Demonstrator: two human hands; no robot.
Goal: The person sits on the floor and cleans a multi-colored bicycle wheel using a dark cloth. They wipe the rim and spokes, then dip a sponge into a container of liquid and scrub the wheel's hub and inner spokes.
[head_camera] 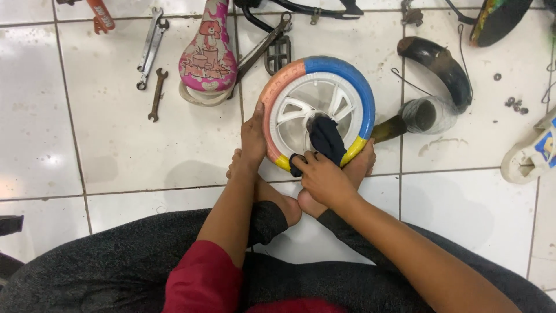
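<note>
A small bicycle wheel (341, 78) with a white plastic rim and an orange, blue and yellow tyre stands tilted on the tiled floor, propped against my bare feet. My left hand (253, 136) grips the tyre's orange left edge. My right hand (320, 177) is closed on a dark blue cloth (325, 138) that is pressed against the white rim near the yellow bottom section of the tyre.
A pink child's bicycle saddle (209, 55) lies at the back, with wrenches (152, 49) to its left. A pedal with crank (278, 51), a black mudguard (437, 61), a clear plastic bottle (425, 114), small nuts (514, 104) and a white shoe (533, 153) lie to the right.
</note>
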